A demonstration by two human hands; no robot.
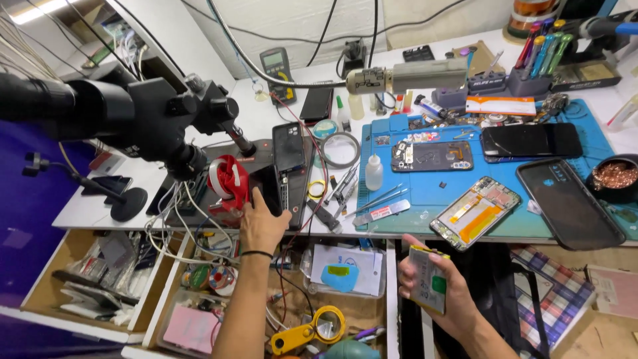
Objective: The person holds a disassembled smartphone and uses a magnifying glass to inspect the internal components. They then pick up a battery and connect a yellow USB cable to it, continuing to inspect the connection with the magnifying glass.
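**K:** While you're on the head view, what are both hands doing?

**M:** Left hand (261, 223) is stretched forward over the counter (86, 211) edge, fingers on the lower end of a black phone (272, 189) lying there. Contact yes, but I can't tell if it's a real grip. Red tape dispenser (229, 183) just left of that hand, microscope (143, 116) up and left of it.

**K:** Right?

**M:** Right hand (432, 292) is low, off the counter, closed around a flat battery (428, 279) with a green sticker. Held tilted, thumb across the near face.

**K:** What's near it?

**M:** Opened phone frame (475, 211) just above the right hand, at the front edge of the blue mat (425, 189). Tweezers (379, 198) up and left of it, on the mat. Between the two hands, lower down, an open drawer (345, 309) with a yellow magnifier (312, 329).
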